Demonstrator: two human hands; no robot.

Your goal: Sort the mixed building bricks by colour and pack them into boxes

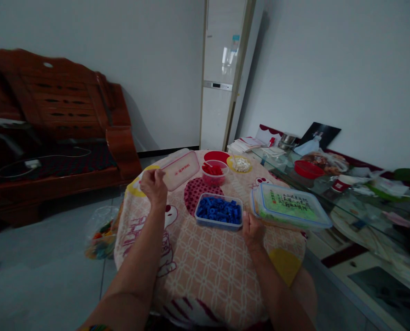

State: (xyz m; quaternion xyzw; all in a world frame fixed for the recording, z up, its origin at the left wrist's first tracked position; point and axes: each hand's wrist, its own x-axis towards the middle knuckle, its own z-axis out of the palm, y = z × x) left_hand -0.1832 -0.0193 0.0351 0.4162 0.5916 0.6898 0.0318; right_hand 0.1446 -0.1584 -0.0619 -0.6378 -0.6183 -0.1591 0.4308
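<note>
My left hand point(153, 186) is closed on the near left end of a clear plastic lid point(180, 170) with red writing, held tilted at the table's left side. A clear rectangular container point(218, 225) full of small blue plastic pieces point(219, 209) stands uncovered in front of me. My right hand point(253, 231) is closed at the container's right edge, the thumb along its wall. Just behind the container is a round clear tub point(214, 179) with red pieces. A yellow dish point(241, 164) of small white pieces sits farther back.
The round table has a patterned cloth point(218, 262). At the right lies a lidded green box point(291, 204) with blue edging. A red dish point(216, 156) is behind the tub. A cluttered glass-topped cabinet point(349, 202) borders the right side. A bag of colourful pieces point(103, 236) is at lower left.
</note>
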